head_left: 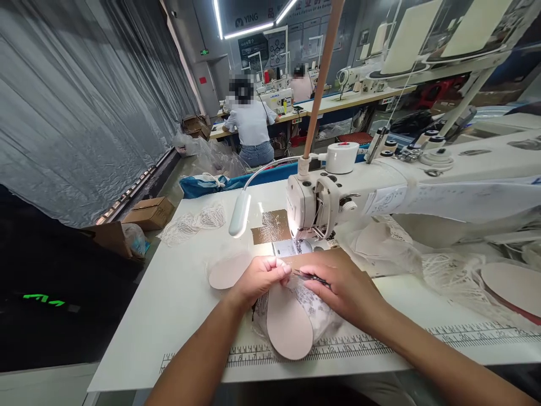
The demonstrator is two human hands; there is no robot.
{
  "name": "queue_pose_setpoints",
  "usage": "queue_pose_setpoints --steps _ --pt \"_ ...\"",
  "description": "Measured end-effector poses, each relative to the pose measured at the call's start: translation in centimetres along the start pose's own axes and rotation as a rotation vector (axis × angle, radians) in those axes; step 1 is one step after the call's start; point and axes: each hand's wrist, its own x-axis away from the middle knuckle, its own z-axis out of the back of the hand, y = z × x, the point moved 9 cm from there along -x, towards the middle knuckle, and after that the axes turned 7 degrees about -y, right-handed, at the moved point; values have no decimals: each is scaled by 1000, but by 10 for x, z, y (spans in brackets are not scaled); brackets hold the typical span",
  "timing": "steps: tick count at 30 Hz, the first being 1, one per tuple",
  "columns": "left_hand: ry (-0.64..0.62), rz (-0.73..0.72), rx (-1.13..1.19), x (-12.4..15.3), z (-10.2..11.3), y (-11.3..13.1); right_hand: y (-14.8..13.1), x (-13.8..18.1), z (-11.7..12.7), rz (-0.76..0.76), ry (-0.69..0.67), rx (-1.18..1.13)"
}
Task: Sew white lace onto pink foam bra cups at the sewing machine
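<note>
My left hand (258, 277) is closed in a pinch on the top edge of a pale pink oval pad (288, 324) backed with white lace, lying on the white table (177, 299). My right hand (344, 287) is closed round small dark snips (310, 277), their tip pointing left at the pinched edge. Both hands sit just in front of the needle of the white sewing machine (315, 206).
A second pink oval pad (228, 270) lies left of my hands, lace pieces (192, 223) farther back left. A lamp (240, 215) bends over the table. More lace and pads pile at the right (486, 270). Cardboard boxes (150, 212) sit on the floor; a person (252, 127) works behind.
</note>
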Motion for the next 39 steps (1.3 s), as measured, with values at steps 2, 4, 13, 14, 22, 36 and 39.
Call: queue_pose_setpoints --steps 2,4,13,14,22,36,39 --pt "7 -7 26 1 0 1 -5 -5 1 2 13 30" --pt "40 -24 40 1 3 2 -9 -8 6 19 39 20" --pt "194 -46 215 1 17 -1 -14 -3 11 64 17 -130" --pt "200 -39 224 1 17 -2 -15 -6 6 69 12 -123" --pt "154 -59 200 1 19 -1 -19 -24 -5 108 82 -78" --pt "-31 59 -859 -11 9 12 27 -5 14 230 -59 229" --pt "-20 36 -1013 -29 7 25 11 -12 4 292 -120 173"
